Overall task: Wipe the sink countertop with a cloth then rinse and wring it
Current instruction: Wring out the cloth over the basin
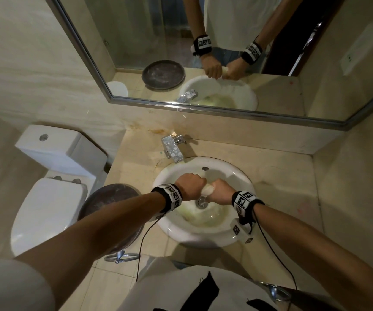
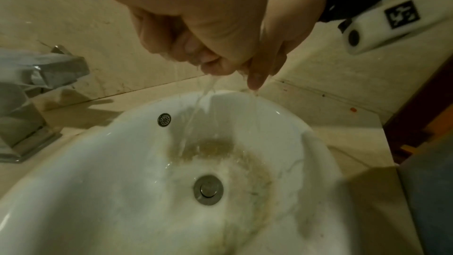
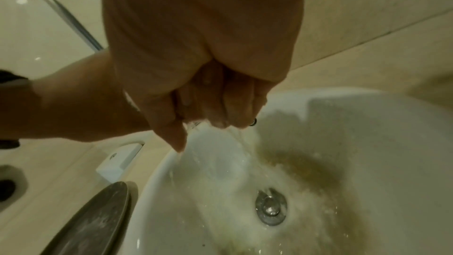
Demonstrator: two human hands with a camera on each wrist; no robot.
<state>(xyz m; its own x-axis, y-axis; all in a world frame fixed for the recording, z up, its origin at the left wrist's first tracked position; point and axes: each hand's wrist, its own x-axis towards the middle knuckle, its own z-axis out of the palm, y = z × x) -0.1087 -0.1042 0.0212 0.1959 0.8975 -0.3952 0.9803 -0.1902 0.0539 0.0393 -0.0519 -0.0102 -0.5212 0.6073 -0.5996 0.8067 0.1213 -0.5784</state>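
both hands are over the middle of the white sink, fists side by side and touching. the left hand is curled tight around one end of the pale cloth, and the right hand is curled tight around the other end, so only a short twisted roll of cloth shows between the knuckles. the cloth is held above the bowl, not resting on it, roughly over the drain.

from the left wrist view, thin streams of water run from the fists down into the bowl and land at about 12 o'clock from the drain plug. the bowl bottom carries a brownish ring of stain around the plug. the right wrist view shows the same streams falling beside the fingers, which are wrapped closed with very little cloth visible between them.

the chrome tap stands on the beige countertop at 11 o'clock from the sink. a dark round tray lies on the counter at 9 o'clock from the bowl, partly under the left forearm. a white toilet stands further out at 9 o'clock. the mirror at 12 o'clock reflects both fists gripping the cloth.
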